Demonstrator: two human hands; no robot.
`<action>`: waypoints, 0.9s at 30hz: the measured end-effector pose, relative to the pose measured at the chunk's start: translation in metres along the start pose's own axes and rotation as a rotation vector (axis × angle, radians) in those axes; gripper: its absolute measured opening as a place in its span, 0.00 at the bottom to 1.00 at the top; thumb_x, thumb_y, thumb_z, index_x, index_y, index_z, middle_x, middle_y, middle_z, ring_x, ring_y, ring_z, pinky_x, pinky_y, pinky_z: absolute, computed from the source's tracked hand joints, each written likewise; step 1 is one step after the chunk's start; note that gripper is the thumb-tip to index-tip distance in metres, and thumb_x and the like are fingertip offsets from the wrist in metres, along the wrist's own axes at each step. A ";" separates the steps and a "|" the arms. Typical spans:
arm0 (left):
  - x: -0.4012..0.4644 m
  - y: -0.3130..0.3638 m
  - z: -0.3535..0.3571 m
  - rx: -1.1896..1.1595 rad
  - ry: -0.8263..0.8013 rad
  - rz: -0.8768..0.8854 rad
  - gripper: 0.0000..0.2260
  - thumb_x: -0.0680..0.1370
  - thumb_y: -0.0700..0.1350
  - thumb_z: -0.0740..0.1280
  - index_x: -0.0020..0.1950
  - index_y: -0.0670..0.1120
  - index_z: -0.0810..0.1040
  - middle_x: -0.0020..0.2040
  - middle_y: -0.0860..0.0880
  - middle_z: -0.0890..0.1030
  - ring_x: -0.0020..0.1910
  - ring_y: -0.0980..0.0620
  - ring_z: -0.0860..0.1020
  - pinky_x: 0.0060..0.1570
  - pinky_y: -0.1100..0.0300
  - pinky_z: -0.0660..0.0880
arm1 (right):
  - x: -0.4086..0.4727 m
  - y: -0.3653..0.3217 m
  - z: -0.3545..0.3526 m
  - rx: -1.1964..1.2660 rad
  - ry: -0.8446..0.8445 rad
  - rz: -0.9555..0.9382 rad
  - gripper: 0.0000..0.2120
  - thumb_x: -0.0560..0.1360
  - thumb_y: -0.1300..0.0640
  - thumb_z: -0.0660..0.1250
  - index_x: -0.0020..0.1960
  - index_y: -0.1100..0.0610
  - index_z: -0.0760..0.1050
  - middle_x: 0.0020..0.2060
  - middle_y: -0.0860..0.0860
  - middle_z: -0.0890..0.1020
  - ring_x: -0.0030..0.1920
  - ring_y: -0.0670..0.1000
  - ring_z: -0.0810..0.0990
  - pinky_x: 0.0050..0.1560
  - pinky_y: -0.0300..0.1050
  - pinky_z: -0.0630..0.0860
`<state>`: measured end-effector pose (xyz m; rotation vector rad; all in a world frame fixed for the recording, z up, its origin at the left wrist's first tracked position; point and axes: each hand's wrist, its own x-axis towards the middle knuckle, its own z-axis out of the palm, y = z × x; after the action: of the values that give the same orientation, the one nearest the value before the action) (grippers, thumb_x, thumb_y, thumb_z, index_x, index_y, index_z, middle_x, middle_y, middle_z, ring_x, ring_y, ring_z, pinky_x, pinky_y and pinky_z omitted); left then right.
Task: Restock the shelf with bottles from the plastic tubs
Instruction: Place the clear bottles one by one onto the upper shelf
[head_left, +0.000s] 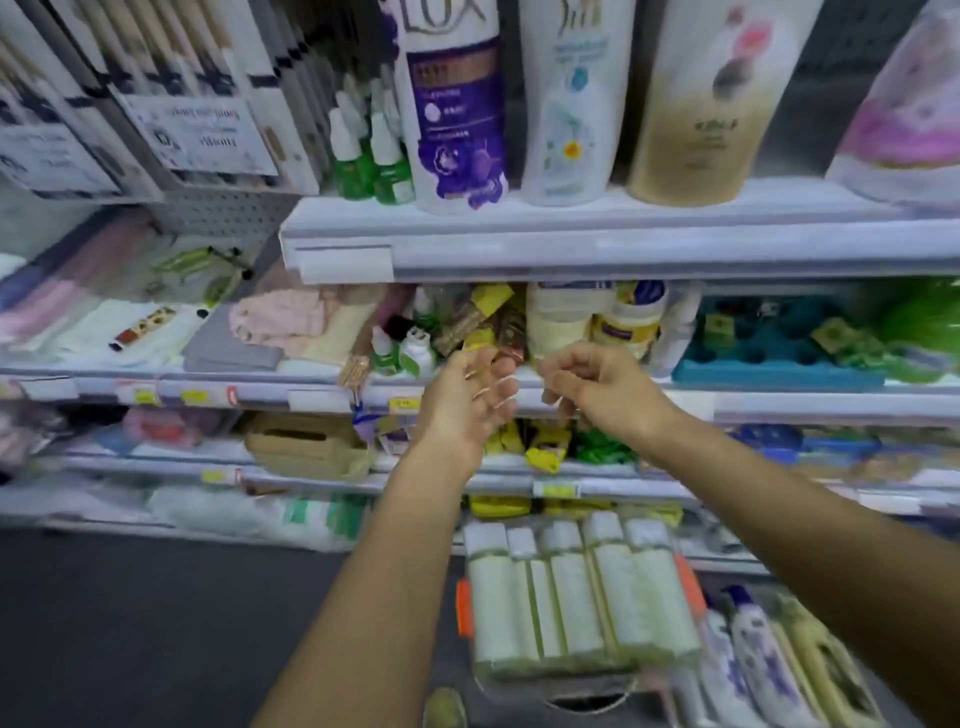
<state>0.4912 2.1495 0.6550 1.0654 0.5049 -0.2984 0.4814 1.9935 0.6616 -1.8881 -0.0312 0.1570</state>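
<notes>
Pale bottles (582, 597) fill the plastic tub (592, 691) below, so most restocking looks undone, while the left hand (467, 405) and right hand (592, 387) hover before the shelf (779, 400), fingers loosely curled, apparently holding nothing.

The top shelf (597, 236) carries tall white bottles (563, 98) and small green bottles (371, 156) standing upright. The shelf below (779, 402) holds cream jars (631, 317), yellow packets (491, 317) and a blue tray (774, 358).
</notes>
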 end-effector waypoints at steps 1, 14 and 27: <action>0.007 -0.016 -0.008 0.001 0.030 -0.044 0.08 0.81 0.46 0.61 0.49 0.46 0.77 0.38 0.49 0.83 0.32 0.52 0.79 0.32 0.60 0.75 | -0.001 0.019 0.005 0.021 -0.008 0.056 0.07 0.79 0.65 0.62 0.44 0.58 0.75 0.35 0.56 0.78 0.23 0.41 0.75 0.25 0.33 0.70; 0.080 -0.210 -0.139 0.108 0.405 -0.440 0.10 0.81 0.45 0.62 0.41 0.45 0.74 0.37 0.48 0.73 0.36 0.52 0.71 0.36 0.58 0.69 | -0.033 0.242 0.099 0.026 -0.212 0.650 0.08 0.77 0.63 0.63 0.39 0.57 0.75 0.34 0.53 0.77 0.29 0.51 0.74 0.28 0.39 0.68; 0.115 -0.293 -0.187 0.186 0.437 -0.547 0.29 0.83 0.63 0.47 0.43 0.43 0.77 0.35 0.46 0.79 0.35 0.49 0.76 0.34 0.59 0.71 | -0.051 0.324 0.178 -0.133 -0.286 0.786 0.23 0.77 0.59 0.64 0.70 0.59 0.65 0.52 0.52 0.74 0.47 0.50 0.76 0.41 0.38 0.71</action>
<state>0.4055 2.1814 0.3005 1.1640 1.1857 -0.6061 0.3900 2.0532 0.3047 -1.9044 0.5213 0.9770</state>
